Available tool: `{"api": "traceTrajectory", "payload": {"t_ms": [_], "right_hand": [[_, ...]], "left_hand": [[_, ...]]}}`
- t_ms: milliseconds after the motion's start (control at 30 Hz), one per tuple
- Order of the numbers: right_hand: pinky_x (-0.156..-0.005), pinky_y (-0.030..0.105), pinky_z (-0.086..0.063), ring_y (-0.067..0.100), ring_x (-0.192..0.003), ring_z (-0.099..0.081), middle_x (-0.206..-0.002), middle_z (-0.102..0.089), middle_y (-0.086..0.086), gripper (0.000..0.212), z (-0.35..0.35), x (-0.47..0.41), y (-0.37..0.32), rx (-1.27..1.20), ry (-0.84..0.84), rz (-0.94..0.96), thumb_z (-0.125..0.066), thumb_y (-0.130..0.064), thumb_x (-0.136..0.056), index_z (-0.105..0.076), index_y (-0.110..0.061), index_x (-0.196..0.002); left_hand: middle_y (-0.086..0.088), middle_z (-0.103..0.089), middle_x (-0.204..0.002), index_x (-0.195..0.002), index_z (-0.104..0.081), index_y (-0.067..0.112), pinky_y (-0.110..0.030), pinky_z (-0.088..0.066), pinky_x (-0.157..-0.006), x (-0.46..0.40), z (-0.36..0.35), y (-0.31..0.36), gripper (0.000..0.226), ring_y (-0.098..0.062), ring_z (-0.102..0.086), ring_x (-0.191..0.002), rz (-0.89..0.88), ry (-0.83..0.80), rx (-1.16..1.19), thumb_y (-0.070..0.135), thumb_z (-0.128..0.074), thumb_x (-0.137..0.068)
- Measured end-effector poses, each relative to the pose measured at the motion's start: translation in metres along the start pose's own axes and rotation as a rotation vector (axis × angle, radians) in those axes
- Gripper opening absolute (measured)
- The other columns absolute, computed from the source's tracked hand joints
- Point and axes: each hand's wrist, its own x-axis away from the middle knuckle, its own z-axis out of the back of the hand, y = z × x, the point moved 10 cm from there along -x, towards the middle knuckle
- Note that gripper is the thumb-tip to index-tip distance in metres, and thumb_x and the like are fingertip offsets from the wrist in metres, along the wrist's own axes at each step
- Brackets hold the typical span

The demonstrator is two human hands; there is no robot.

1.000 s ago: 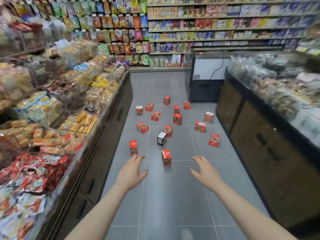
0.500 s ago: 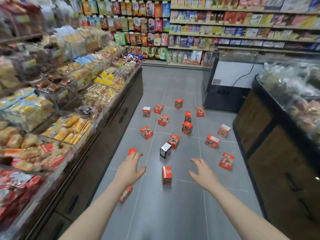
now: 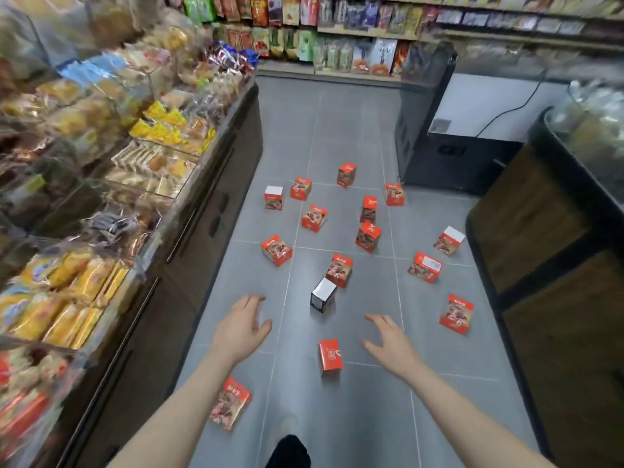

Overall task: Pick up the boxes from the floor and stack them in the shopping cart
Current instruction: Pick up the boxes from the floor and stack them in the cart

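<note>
Head view, single frame. Grey tiled floor (image 3: 337, 130) of a shop aisle, small red cardboard boxes scattered on it.

Count of red boxes: 14 visible. Far group: box at the back (image 3: 346, 174); box by the black cabinet corner (image 3: 394, 194); two side by side at left, one with a white top (image 3: 273, 197) and one all red (image 3: 301, 188); one tilted box (image 3: 314, 218); two close together, upright one (image 3: 368, 209) above a leaning one (image 3: 368, 236). Middle group: box on its side at left (image 3: 276, 250); box (image 3: 339, 270) just beside the black-and-white box (image 3: 323, 295) (count: 1); box with a white label at right (image 3: 425, 267); box with a white top near the right counter (image 3: 448, 240); upright box at far right (image 3: 456, 313). Near group: upright box (image 3: 330, 355) between the two hands; flat-lying box (image 3: 231, 402), partly covered by the left forearm.

Left hand (image 3: 243, 329): fingers spread and relaxed, holding nothing, above the floor. Right hand (image 3: 391, 346): fingers spread, slightly bent, holding nothing, just right of the near upright box, not touching it.

Shopping cart: not in frame.

Surroundings: snack display counter at left (image 3: 135, 163), blurred; dark wooden counter at right (image 3: 547, 265); black chest cabinet behind (image 3: 449, 157); packet shelves on the back wall (image 3: 337, 28). A dark shoe tip (image 3: 288, 450) at bottom edge.
</note>
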Motion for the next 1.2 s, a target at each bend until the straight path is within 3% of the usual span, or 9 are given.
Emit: {"api": "traceTrajectory", "payload": {"t_ms": [133, 333, 500, 700, 833, 933, 1067, 1200], "right_hand": [[-0.106, 0.029, -0.030, 0.021, -0.132, -0.039, -0.140, -0.041, 0.003, 0.058, -0.022, -0.066, 0.012, -0.024, -0.031, -0.062, -0.058, -0.030, -0.091, -0.037, -0.015, -0.143], [-0.104, 0.031, -0.034, 0.025, -0.127, -0.044, -0.138, -0.044, 0.004, 0.059, -0.099, -0.160, 0.066, -0.038, -0.061, -0.122, -0.063, -0.031, -0.088, -0.041, -0.015, -0.140], [-0.102, 0.035, -0.037, 0.030, -0.124, -0.048, -0.140, -0.043, 0.010, 0.063, -0.215, -0.224, 0.140, -0.050, -0.103, -0.185, -0.068, -0.034, -0.084, -0.044, -0.012, -0.138], [-0.108, 0.043, -0.035, 0.033, -0.137, -0.034, -0.155, -0.018, 0.014, 0.085, -0.368, -0.269, 0.231, 0.007, -0.227, -0.283, -0.069, -0.044, -0.080, -0.023, -0.024, -0.149], [-0.107, 0.048, -0.036, 0.039, -0.137, -0.029, -0.157, -0.006, 0.015, 0.099, -0.434, -0.294, 0.265, 0.088, -0.217, -0.329, -0.073, -0.054, -0.072, -0.016, -0.032, -0.150], [-0.100, 0.052, -0.039, 0.041, -0.136, -0.027, -0.157, 0.004, 0.012, 0.107, -0.462, -0.303, 0.278, 0.136, -0.186, -0.417, -0.075, -0.051, -0.070, -0.007, -0.037, -0.150], [-0.086, 0.052, -0.045, 0.044, -0.120, -0.039, -0.144, -0.019, 0.017, 0.101, -0.463, -0.308, 0.269, 0.186, -0.130, -0.401, -0.073, -0.034, -0.073, -0.006, -0.036, -0.149], [-0.084, 0.049, -0.045, 0.042, -0.116, -0.043, -0.136, -0.026, 0.015, 0.102, -0.459, -0.313, 0.222, 0.252, -0.236, -0.286, -0.072, -0.036, -0.072, -0.005, -0.037, -0.149]], "left_hand": [[-0.002, -0.053, -0.127, -0.130, -0.048, 0.015, -0.034, -0.045, -0.088, -0.070, -0.021, -0.023, 0.048, -0.022, -0.052, -0.118, -0.035, -0.011, -0.014, 0.034, -0.060, -0.087], [-0.006, -0.056, -0.115, -0.124, -0.052, 0.013, -0.040, -0.049, -0.080, -0.131, -0.100, -0.085, 0.061, -0.029, -0.057, -0.103, -0.006, -0.004, -0.011, 0.052, -0.038, -0.079], [-0.007, -0.056, -0.122, -0.125, -0.052, 0.013, -0.041, -0.051, -0.083, -0.148, -0.217, -0.165, 0.064, -0.030, -0.056, -0.109, 0.099, -0.010, -0.009, 0.052, -0.037, -0.078], [-0.005, -0.056, -0.123, -0.126, -0.053, 0.011, -0.036, -0.049, -0.088, -0.117, -0.367, -0.267, 0.063, -0.026, -0.056, -0.110, 0.185, -0.117, -0.024, 0.050, -0.038, -0.079], [-0.003, -0.057, -0.119, -0.125, -0.053, 0.013, -0.031, -0.044, -0.088, -0.090, -0.434, -0.336, 0.062, -0.024, -0.058, -0.105, 0.234, -0.190, -0.064, 0.051, -0.042, -0.078], [-0.003, -0.056, -0.121, -0.127, -0.051, 0.015, -0.035, -0.047, -0.091, -0.078, -0.460, -0.379, 0.066, -0.026, -0.057, -0.109, 0.317, -0.211, -0.077, 0.056, -0.043, -0.076], [-0.006, -0.055, -0.126, -0.128, -0.051, 0.012, -0.040, -0.046, -0.094, -0.053, -0.458, -0.405, 0.064, -0.029, -0.053, -0.117, 0.429, -0.186, -0.038, 0.050, -0.063, -0.078], [-0.008, -0.056, -0.123, -0.128, -0.052, 0.011, -0.041, -0.047, -0.088, -0.014, -0.441, -0.424, 0.072, -0.031, -0.054, -0.114, 0.576, -0.188, -0.004, 0.037, -0.082, -0.067]]}}
